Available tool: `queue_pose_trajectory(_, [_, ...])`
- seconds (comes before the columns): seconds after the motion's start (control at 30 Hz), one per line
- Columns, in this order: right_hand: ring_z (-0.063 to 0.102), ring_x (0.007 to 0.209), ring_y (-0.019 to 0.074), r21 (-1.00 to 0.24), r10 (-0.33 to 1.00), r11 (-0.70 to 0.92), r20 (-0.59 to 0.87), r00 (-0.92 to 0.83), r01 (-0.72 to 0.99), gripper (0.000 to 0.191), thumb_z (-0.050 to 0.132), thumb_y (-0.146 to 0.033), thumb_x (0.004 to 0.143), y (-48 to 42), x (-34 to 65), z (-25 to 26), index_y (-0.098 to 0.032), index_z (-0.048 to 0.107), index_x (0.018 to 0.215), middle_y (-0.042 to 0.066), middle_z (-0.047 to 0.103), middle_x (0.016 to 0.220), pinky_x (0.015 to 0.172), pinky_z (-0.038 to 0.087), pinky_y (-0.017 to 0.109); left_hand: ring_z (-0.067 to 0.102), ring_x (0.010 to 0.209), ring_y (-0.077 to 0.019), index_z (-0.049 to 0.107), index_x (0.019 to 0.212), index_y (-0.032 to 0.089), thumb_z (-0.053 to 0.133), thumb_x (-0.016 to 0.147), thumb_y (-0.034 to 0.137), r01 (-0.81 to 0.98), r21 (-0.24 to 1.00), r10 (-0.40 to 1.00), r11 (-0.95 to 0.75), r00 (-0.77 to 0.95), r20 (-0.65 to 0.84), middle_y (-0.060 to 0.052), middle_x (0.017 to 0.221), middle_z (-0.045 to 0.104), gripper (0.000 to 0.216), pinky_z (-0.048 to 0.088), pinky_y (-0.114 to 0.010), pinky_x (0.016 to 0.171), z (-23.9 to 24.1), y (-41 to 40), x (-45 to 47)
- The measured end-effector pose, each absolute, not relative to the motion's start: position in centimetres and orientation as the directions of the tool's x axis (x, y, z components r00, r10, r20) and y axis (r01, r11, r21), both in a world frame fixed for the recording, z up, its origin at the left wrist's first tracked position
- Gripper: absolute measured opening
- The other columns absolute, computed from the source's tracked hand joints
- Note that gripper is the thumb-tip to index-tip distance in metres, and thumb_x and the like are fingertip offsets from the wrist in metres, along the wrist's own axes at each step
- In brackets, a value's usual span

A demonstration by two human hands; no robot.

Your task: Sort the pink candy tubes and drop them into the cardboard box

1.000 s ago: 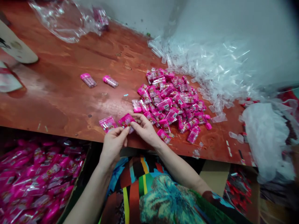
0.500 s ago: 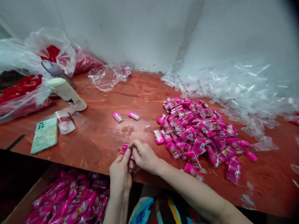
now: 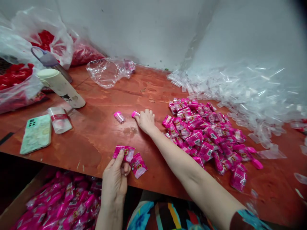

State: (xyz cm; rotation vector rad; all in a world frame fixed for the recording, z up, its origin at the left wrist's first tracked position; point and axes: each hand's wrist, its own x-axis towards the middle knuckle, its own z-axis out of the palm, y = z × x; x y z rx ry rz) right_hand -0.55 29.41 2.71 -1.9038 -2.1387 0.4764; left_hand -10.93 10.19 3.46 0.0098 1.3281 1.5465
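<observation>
Left hand [image 3: 116, 179]: bare, no ring, watch or glove visible; forearm bare down to the frame edge at 6 o'clock. Nails short, unpainted as far as can be told.

Right hand [image 3: 145, 120]: bare, no jewellery seen. Forearm bare up to the elbow region; sleeve [image 3: 249, 220] begins at 5 o'clock, dark red-brown edge with teal patches.

Garment [image 3: 165, 217] over the lap at 6 o'clock: bold multicolour print, stripes of yellow, red, black and blue-teal. Fabric detail blurred.
</observation>
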Motion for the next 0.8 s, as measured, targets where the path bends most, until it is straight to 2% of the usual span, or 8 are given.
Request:
queue_pose_trajectory(0.1, [0.058, 0.129, 0.0351, -0.408, 0.972, 0.186, -0.056, -0.228, 0.894, 0.025, 0.057, -0.033, 0.110, 27.4, 0.2, 2.8, -0.014, 0.070, 0.120, 0.021, 0.068, 0.134, 0.112, 0.044, 0.050, 0.036, 0.040, -0.0025, 0.065, 0.069, 0.014, 0.102, 0.058, 0.027, -0.694, 0.699, 0.693, 0.173, -0.418, -0.587, 0.009, 0.055, 0.053, 0.041, 0.027, -0.016, 0.037, 4.1, 10.3, -10.4])
queue_pose_trajectory(0.17, [0.064, 0.117, 0.0311, -0.565, 0.960, 0.193, -0.062, -0.275, 0.802, 0.019, 0.059, -0.032, 0.109, 24.7, 1.3, 2.7, -0.016, 0.066, 0.116, 0.017, 0.073, 0.122, 0.107, 0.048, 0.047, 0.033, 0.039, -0.0021, 0.062, 0.068, 0.015, 0.099, 0.066, 0.025, -0.717, 0.671, 0.697, 0.190, -0.383, -0.606, 0.009, 0.054, 0.054, 0.038, 0.025, -0.017, 0.037, 4.5, 10.3, -10.2])
queue_pose_trajectory(0.27, [0.068, 0.096, 0.0223, -0.907, 0.955, 0.103, -0.025, -0.297, 0.409, 0.023, 0.061, -0.043, 0.108, 19.2, 3.4, 2.6, -0.020, 0.060, 0.111, 0.007, 0.072, 0.105, 0.090, 0.053, 0.037, 0.030, 0.039, -0.0011, 0.059, 0.069, 0.016, 0.096, 0.073, 0.023, -0.746, 0.635, 0.700, 0.202, -0.343, -0.626, 0.009, 0.057, 0.058, 0.038, 0.024, -0.017, 0.036, 4.9, 9.9, -9.7])
queue_pose_trajectory(0.33, [0.065, 0.084, 0.0177, -0.994, 0.953, 0.003, -0.030, -0.302, 0.108, 0.029, 0.064, -0.049, 0.104, 15.3, 5.0, 2.4, -0.022, 0.058, 0.113, 0.002, 0.068, 0.097, 0.078, 0.053, 0.032, 0.031, 0.038, -0.0010, 0.057, 0.070, 0.017, 0.096, 0.075, 0.023, -0.750, 0.626, 0.717, 0.211, -0.317, -0.621, 0.009, 0.056, 0.055, 0.040, 0.024, -0.017, 0.036, 4.9, 9.5, -9.1])
queue_pose_trajectory(0.4, [0.061, 0.073, 0.0149, -0.994, 0.947, -0.101, -0.081, -0.311, -0.049, 0.035, 0.068, -0.051, 0.101, 11.9, 6.3, 2.3, -0.023, 0.057, 0.117, -0.001, 0.064, 0.089, 0.067, 0.050, 0.028, 0.032, 0.039, -0.0012, 0.056, 0.071, 0.017, 0.096, 0.078, 0.024, -0.752, 0.619, 0.742, 0.226, -0.279, -0.609, 0.009, 0.055, 0.052, 0.041, 0.025, -0.017, 0.037, 4.9, 9.0, -8.3])
queue_pose_trajectory(0.5, [0.057, 0.065, 0.0129, -0.976, 0.949, -0.186, -0.150, -0.276, -0.111, 0.043, 0.073, -0.054, 0.097, 8.6, 7.6, 2.0, -0.024, 0.055, 0.122, -0.004, 0.061, 0.083, 0.060, 0.045, 0.026, 0.031, 0.039, -0.0011, 0.056, 0.072, 0.017, 0.093, 0.082, 0.025, -0.759, 0.606, 0.759, 0.240, -0.242, -0.604, 0.008, 0.055, 0.053, 0.039, 0.024, -0.017, 0.038, 4.6, 8.3, -6.8])
queue_pose_trajectory(0.73, [0.060, 0.068, 0.0120, -0.973, 0.973, -0.204, -0.190, -0.132, -0.104, 0.045, 0.079, -0.051, 0.093, 6.1, 8.9, 1.1, -0.023, 0.059, 0.122, -0.004, 0.063, 0.085, 0.066, 0.049, 0.027, 0.037, 0.042, -0.0024, 0.059, 0.076, 0.016, 0.092, 0.084, 0.023, -0.757, 0.613, 0.772, 0.227, -0.244, -0.587, 0.008, 0.059, 0.057, 0.034, 0.027, -0.018, 0.040, 4.1, 7.0, -3.9])
queue_pose_trajectory(0.8, [0.060, 0.068, 0.0117, -0.971, 0.974, -0.207, -0.193, -0.118, -0.119, 0.044, 0.079, -0.051, 0.093, 5.7, 9.2, 1.0, -0.023, 0.059, 0.121, -0.004, 0.064, 0.084, 0.066, 0.049, 0.027, 0.038, 0.041, -0.0033, 0.060, 0.076, 0.016, 0.095, 0.081, 0.027, -0.739, 0.631, 0.783, 0.235, -0.241, -0.573, 0.008, 0.056, 0.056, 0.036, 0.028, -0.019, 0.041, 4.1, 6.7, -3.3])
